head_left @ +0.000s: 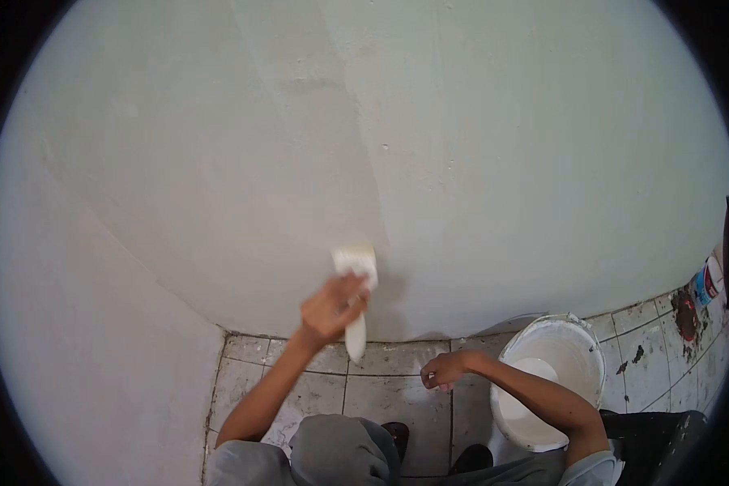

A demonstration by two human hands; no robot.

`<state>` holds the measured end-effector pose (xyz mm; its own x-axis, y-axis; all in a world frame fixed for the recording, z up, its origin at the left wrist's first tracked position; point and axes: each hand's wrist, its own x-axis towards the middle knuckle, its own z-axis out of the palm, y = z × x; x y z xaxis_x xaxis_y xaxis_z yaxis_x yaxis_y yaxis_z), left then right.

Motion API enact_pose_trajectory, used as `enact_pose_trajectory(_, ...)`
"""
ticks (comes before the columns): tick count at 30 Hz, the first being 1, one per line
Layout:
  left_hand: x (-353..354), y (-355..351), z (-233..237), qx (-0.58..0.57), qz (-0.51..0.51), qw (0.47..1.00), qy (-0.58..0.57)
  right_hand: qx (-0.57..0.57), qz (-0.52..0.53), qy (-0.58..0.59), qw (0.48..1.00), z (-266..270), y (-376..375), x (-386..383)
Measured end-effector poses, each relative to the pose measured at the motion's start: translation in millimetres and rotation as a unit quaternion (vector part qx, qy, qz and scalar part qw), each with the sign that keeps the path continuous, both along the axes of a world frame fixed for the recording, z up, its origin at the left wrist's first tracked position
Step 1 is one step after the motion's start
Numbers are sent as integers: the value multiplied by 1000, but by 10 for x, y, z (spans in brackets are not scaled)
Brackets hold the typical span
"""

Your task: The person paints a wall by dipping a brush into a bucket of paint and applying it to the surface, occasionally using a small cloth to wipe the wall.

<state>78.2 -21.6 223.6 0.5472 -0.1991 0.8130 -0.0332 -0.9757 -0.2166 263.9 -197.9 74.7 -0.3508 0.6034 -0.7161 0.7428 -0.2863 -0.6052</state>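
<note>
My left hand (332, 309) is closed round a paintbrush (354, 261), gripping it near the base of its bristles. The wide, pale bristles point up against the lower part of the light wall (478, 162), and the white handle hangs below my fingers. Over the floor, left of the bucket, my right hand (444, 370) has its fingers curled in, with nothing visible in them. My right forearm crosses in front of a white bucket (599, 356), which has white paint (535, 368) inside and smears on its rim.
Stained floor tiles (300, 393) run along the foot of the wall. At the far right lie a red, white and blue container (709, 281) and a dark red stain (686, 314). A black object (664, 441) stands beside the bucket. A wall corner (223, 330) is at left.
</note>
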Motion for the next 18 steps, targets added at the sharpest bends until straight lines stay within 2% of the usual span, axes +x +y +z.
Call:
enact_pose_trajectory(2,-89,-164,-386,-148,-29,984,100,-12,-7,5,1000,-15,-27,22)
enact_pose_trajectory(5,-83,-47,-436,-224,-48,967,115,1,-10,17,1000,-22,-52,43)
enact_pose_trajectory(6,-51,-15,-200,-177,-11,980,93,-1,-11,14,1000,-21,-49,60)
enact_pose_trajectory(8,25,104,376,-198,-67,978,6,-7,-12,15,1000,-41,-40,27)
enact_pose_trajectory(10,54,81,941,-104,-118,986,-53,-13,-8,8,1000,-35,-27,13)
enact_pose_trajectory(12,57,-41,1350,-119,-99,982,-111,-9,-4,5,1000,-29,-1,8)
enact_pose_trajectory(13,58,-76,1433,-126,-90,978,-141,-4,-3,4,1000,-28,6,15)
enact_pose_trajectory(15,92,-45,1332,-57,-74,984,-152,3,-4,3,1000,-14,20,32)
enact_pose_trajectory(17,79,35,988,0,-27,993,-118,4,-6,5,1000,-6,31,33)
enact_pose_trajectory(18,96,-17,764,-7,10,995,-101,6,-5,7,1000,11,27,25)
